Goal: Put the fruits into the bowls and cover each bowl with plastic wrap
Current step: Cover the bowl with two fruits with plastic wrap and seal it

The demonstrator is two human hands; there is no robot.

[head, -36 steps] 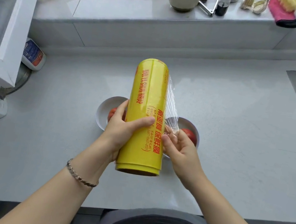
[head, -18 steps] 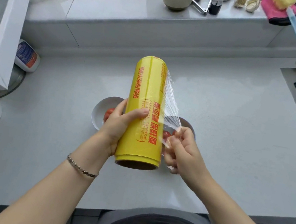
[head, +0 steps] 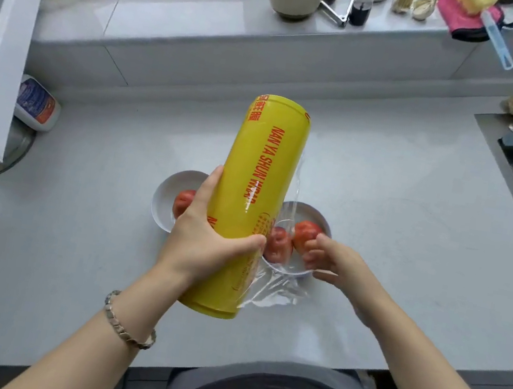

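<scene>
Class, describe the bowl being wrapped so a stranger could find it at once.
On the grey countertop, two white bowls sit side by side behind a yellow roll. It is the right-hand bowl: two red fruits show in it and clear film trails over it, unlike the left bowl.

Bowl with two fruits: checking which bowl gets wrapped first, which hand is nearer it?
Right. The right hand pinches the film over the near rim of the bowl, beside the fruits; the left hand grips the yellow roll just left of it.
</scene>
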